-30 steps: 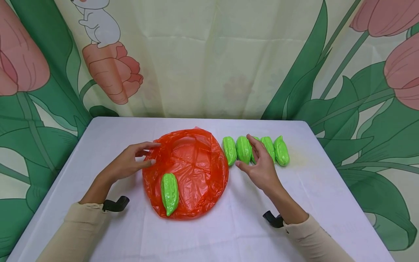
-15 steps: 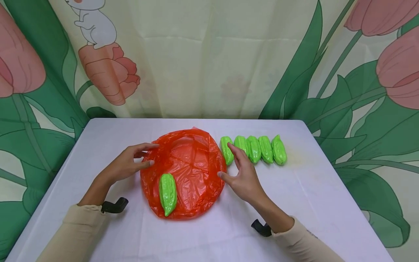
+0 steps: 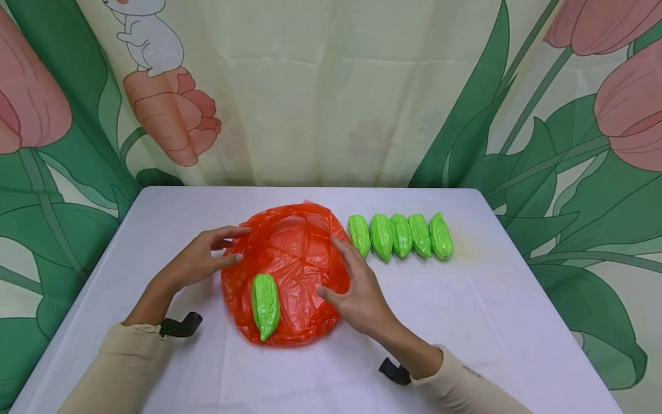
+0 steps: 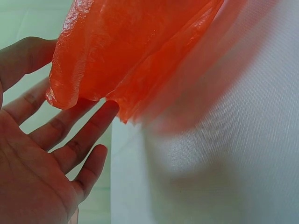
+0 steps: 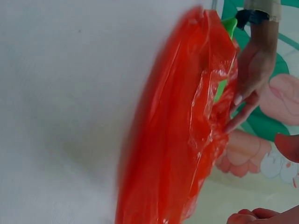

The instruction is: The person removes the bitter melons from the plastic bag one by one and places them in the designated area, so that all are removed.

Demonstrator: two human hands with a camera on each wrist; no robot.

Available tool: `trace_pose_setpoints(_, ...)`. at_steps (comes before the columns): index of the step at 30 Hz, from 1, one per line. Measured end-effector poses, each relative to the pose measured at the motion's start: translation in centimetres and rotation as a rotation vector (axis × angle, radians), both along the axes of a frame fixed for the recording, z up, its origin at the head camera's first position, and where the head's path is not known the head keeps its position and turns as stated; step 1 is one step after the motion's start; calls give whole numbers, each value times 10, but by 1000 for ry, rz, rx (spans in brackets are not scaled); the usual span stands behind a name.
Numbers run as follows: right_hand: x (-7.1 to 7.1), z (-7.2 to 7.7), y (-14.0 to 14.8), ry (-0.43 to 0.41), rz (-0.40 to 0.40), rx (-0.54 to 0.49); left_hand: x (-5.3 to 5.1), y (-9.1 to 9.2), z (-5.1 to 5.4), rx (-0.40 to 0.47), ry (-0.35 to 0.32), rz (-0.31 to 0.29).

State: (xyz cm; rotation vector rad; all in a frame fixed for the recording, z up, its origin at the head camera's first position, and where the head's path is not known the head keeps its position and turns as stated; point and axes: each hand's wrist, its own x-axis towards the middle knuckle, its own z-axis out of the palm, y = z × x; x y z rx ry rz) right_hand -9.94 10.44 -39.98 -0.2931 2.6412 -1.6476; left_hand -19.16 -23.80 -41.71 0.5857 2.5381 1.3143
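Observation:
A red plastic bag (image 3: 305, 264) stands on the table with its round mouth spread upward. A glossy, ridged green bitter melon (image 3: 266, 307) shows within its front left part. At the bag's left rim is my left hand (image 3: 199, 256); in the left wrist view its loosely extended fingers (image 4: 86, 135) touch the red film. My right hand (image 3: 362, 296) is over the bag's right side, thumb and fingers spread, holding nothing. Whether it touches the film I cannot tell. In the right wrist view, slivers of green show past the bag's wall (image 5: 163, 154).
Several more green bitter melons (image 3: 401, 236) lie in a row just right of the bag. A white cloth covers the table (image 3: 465, 322). Behind the table's far edge hangs a curtain (image 3: 320, 103) printed with tulips, a rabbit and a carrot.
My right hand has moved left and toward me, from above the row of bitter melons to the bag's right side. My left hand has stayed at the left rim.

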Motion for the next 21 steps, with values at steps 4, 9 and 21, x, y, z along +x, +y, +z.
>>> trace_pose_setpoints(4,2,-2,-9,12,20,9,0,0,0,0,-2,1)
trace_pose_setpoints(9,6,-3,-19,6,49,10,0,0,-1,1,-1,-1)
trace_pose_setpoints(21,11,-5,-44,-49,135,-18,-1,0,-3,-13,5,-5)
